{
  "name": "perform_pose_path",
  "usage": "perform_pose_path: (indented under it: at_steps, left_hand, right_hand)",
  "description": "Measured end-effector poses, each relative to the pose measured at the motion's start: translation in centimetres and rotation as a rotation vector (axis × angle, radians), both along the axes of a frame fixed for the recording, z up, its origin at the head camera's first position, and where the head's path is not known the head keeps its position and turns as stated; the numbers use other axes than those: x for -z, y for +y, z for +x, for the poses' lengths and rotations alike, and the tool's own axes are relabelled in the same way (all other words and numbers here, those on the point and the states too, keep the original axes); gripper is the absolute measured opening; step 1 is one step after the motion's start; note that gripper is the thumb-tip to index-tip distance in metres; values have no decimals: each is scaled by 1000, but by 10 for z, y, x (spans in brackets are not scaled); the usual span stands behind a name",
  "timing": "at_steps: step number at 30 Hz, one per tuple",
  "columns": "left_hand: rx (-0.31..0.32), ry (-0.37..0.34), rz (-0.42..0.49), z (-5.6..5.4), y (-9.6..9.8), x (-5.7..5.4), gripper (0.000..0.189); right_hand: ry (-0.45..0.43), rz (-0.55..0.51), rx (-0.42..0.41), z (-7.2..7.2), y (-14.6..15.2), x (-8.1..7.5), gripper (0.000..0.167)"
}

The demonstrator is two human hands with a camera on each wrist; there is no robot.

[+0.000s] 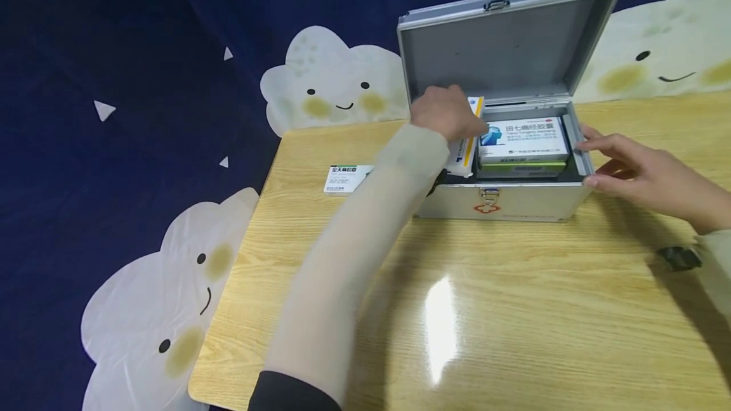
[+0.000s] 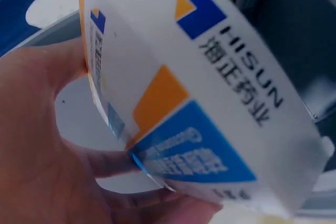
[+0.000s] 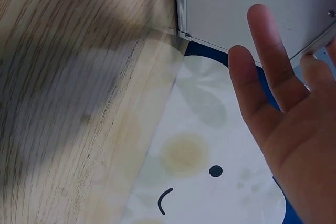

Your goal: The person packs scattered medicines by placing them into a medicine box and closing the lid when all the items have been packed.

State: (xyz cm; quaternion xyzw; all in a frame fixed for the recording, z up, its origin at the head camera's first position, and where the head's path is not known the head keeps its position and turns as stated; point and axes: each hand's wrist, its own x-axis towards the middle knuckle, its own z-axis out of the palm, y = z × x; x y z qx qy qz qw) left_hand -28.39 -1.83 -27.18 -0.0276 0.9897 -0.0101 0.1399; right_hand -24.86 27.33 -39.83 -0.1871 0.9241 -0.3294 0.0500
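Observation:
My left hand (image 1: 448, 113) reaches over the left part of a silver metal medicine case (image 1: 445, 203) and grips a white medicine box (image 2: 247, 145) with orange and blue marks and the word HISUN. In the head view that box (image 1: 461, 156) stands tilted at the case's opening, partly behind the hand. Fingers and thumb lie along its edges in the left wrist view. Beside it in the case, a white and blue capsule box (image 1: 531, 138) lies over a green-edged box (image 1: 520, 171). My right hand (image 1: 645, 173) touches the case's right side with loosely extended fingers.
The case's lid (image 1: 497, 49) stands raised at the back. A small white medicine box (image 1: 344, 179) lies on the wooden table (image 1: 302, 227), left of the case, partly behind my left sleeve. A dark blue cloth (image 1: 188, 81) with cloud faces hangs behind the table.

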Motion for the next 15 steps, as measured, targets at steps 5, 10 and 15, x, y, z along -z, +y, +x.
perform_pose_path:
  at_steps: [5, 10, 15]
  left_hand:
    - [-46, -18, -26, -6, 4, 2, 52]
    - [-56, -50, -38, -9, 5, 11, 49]
    - [-92, -47, 1, -8, 4, 17, 47]
  right_hand:
    - [15, -3, -1, 1, 1, -1, 50]
    - [15, 9, 6, 1, 1, -2, 52]
    - [-13, 54, 20, 0, -1, -5, 54]
